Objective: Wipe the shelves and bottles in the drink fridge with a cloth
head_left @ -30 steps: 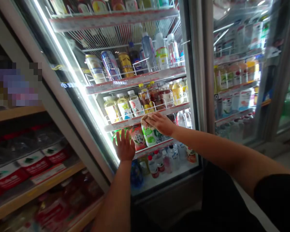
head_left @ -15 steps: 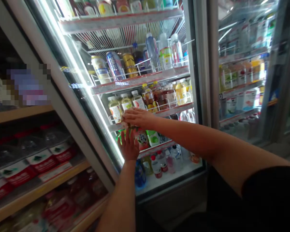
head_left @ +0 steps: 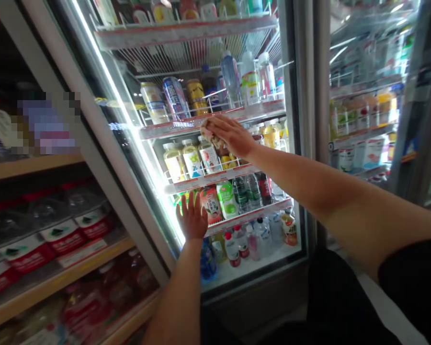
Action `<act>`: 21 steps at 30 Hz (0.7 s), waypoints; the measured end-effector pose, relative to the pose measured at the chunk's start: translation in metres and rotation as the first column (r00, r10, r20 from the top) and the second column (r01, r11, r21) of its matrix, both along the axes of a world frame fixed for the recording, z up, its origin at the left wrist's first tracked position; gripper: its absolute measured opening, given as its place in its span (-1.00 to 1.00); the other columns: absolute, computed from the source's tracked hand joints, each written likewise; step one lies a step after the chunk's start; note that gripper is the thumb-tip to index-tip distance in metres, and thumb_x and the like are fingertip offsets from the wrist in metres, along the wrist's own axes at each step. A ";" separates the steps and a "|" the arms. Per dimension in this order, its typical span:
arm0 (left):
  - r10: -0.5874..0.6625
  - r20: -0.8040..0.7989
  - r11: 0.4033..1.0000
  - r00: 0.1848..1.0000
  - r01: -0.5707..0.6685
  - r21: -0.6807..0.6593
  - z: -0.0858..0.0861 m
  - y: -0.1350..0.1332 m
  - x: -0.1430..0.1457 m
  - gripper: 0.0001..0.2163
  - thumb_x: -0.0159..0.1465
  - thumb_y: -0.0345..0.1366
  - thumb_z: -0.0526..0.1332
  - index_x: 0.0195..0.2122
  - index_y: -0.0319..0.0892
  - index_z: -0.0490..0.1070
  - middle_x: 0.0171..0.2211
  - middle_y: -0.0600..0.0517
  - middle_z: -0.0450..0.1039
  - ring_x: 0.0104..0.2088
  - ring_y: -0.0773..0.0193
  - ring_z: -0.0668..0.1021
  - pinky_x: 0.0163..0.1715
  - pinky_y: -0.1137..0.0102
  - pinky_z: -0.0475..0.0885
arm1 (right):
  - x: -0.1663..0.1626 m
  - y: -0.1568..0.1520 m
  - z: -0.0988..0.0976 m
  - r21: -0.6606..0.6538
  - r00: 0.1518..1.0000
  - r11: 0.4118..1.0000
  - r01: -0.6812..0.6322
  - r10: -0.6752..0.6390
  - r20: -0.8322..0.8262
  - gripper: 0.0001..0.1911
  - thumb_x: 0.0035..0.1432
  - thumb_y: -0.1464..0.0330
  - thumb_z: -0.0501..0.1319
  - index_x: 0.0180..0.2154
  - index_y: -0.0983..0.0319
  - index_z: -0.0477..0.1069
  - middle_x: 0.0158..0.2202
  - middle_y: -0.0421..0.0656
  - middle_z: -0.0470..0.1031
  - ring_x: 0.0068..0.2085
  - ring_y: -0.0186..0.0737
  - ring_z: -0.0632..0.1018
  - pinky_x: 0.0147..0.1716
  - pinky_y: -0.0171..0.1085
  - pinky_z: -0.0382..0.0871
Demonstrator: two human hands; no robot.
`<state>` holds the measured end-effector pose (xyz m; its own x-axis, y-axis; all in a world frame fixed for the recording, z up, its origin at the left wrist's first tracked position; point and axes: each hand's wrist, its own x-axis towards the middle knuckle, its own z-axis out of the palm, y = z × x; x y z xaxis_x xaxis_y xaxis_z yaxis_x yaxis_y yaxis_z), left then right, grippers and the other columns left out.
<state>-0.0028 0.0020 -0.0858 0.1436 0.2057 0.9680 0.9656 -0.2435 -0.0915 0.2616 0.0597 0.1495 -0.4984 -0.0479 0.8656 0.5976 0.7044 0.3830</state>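
A drinks fridge with a lit interior stands before me, its glass door [head_left: 129,108] showing reflections. Pressed over a crumpled brownish cloth [head_left: 212,136], my right hand [head_left: 233,135] lies against the glass at the height of a middle shelf. Part of the cloth shows past the fingertips; the rest is hidden under the palm. Lower and to the left, my left hand [head_left: 193,218] rests on the pane with its fingers spread, holding nothing. Behind the glass, between the two hands, are juice bottles [head_left: 192,160] and a red drink pack [head_left: 211,206].
On the left, wooden-edged shelves [head_left: 68,273] hold packs of bottled water [head_left: 62,235] with red labels. A second glass-fronted fridge [head_left: 362,110] stands to the right. The fridge's dark lower frame [head_left: 255,273] runs below the door.
My right hand has moved up and to the right across the glass with the cloth, away from above the left hand. My left hand has stayed in place.
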 end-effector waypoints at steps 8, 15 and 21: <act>-0.006 0.004 1.000 1.000 0.007 -0.009 0.000 0.000 0.000 -0.50 0.41 -0.26 0.10 0.38 -0.10 0.19 0.38 -0.13 0.21 0.48 0.08 -0.03 0.44 -0.04 -0.14 | 0.068 0.015 -0.006 -0.004 0.982 1.000 -0.012 0.011 -0.188 -0.36 0.31 0.56 -0.01 0.37 0.09 0.12 0.37 -0.13 0.20 0.42 0.07 0.16 0.40 0.21 0.09; -0.006 0.035 1.000 0.999 0.006 -0.010 0.001 0.000 0.001 -0.53 0.41 -0.22 0.09 0.35 -0.09 0.26 0.37 -0.12 0.22 0.47 0.08 0.03 0.43 -0.03 -0.10 | 0.117 0.002 -0.028 -0.064 0.997 0.995 0.075 -0.074 0.024 -0.42 0.34 0.55 -0.02 0.31 0.08 0.29 0.34 -0.16 0.33 0.39 0.00 0.26 0.41 0.15 0.16; -0.031 0.053 0.999 0.998 0.032 -0.027 0.001 0.001 0.001 -0.52 0.41 -0.21 0.08 0.35 -0.09 0.24 0.37 -0.14 0.22 0.47 0.04 0.02 0.43 -0.06 -0.13 | 0.156 0.011 -0.077 -0.072 0.975 0.989 0.132 -0.143 -0.169 -0.41 0.37 0.53 -0.03 0.36 0.06 0.21 0.37 -0.14 0.29 0.41 0.02 0.24 0.41 0.18 0.16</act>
<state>-0.0020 0.0031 -0.0843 0.0994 0.2285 0.9685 0.9607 -0.2756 -0.0336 0.4179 0.0709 0.0721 -0.3392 0.0657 0.9384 0.7440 0.6293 0.2248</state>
